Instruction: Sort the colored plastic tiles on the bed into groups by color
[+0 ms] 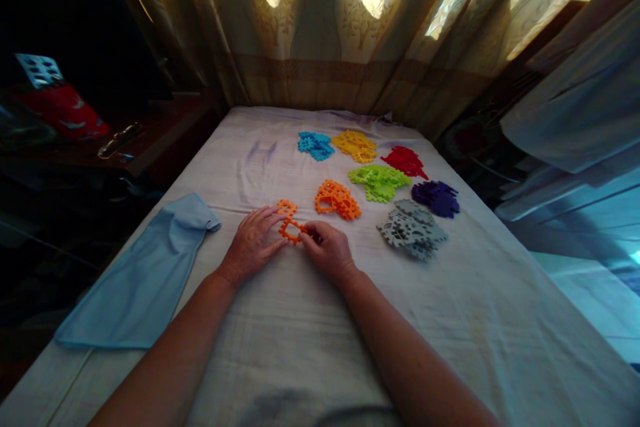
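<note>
Both my hands rest on a white bed sheet [280,340] around a small orange toothed plastic frame piece [291,229]. My left hand [253,243] lies with fingers stretched over the piece's left side, touching it. My right hand [327,248] has its fingers curled and pinched on the piece's right edge. A second orange piece [287,207] lies just beyond, by my left fingertips. A pile of orange pieces [337,199] sits a little farther right.
Sorted piles lie beyond: blue [315,145], yellow [355,145], red [404,161], green [379,181], purple [436,197], grey [411,229]. A light blue cloth [145,273] drapes the bed's left edge. Curtains hang behind; a dark side table stands left.
</note>
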`<state>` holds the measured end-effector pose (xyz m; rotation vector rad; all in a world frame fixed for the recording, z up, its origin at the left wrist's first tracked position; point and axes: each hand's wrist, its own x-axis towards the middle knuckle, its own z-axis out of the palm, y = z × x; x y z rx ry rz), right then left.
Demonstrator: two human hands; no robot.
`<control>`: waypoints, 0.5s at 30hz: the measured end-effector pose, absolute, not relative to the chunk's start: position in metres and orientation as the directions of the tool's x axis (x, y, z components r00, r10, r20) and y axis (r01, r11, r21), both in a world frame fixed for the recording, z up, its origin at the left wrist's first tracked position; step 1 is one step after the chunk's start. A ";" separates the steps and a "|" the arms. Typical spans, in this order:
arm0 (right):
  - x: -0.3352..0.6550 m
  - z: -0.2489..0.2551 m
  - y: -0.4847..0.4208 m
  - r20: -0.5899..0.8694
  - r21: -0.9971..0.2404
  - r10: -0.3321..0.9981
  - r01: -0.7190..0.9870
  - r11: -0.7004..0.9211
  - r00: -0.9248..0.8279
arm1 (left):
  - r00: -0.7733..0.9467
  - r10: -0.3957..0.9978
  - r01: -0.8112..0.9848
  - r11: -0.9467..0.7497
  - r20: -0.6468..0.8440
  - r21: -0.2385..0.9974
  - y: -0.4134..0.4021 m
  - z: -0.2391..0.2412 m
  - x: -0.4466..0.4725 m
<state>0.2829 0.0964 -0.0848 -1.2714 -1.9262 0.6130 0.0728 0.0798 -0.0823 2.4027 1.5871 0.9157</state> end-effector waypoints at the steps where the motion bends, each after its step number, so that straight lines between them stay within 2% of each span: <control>1: 0.285 -0.085 0.099 0.311 -0.746 0.928 0.553 0.371 -0.204 | 0.263 0.866 0.796 -0.444 0.425 0.413 0.080 -0.083 0.073; 8: 0.322 -0.085 0.137 0.281 -0.895 0.926 0.416 0.158 0.253 | 0.225 0.882 0.812 -0.404 0.413 0.420 0.083 -0.094 0.067; 11: 0.335 -0.089 0.148 0.238 -0.920 0.911 0.380 0.100 0.338 | 0.211 0.885 0.810 -0.396 0.414 0.432 0.083 -0.096 0.067; 15: 0.340 -0.095 0.152 0.210 -0.923 0.906 0.379 0.060 0.367 | 0.200 0.887 0.815 -0.386 0.416 0.432 0.083 -0.095 0.068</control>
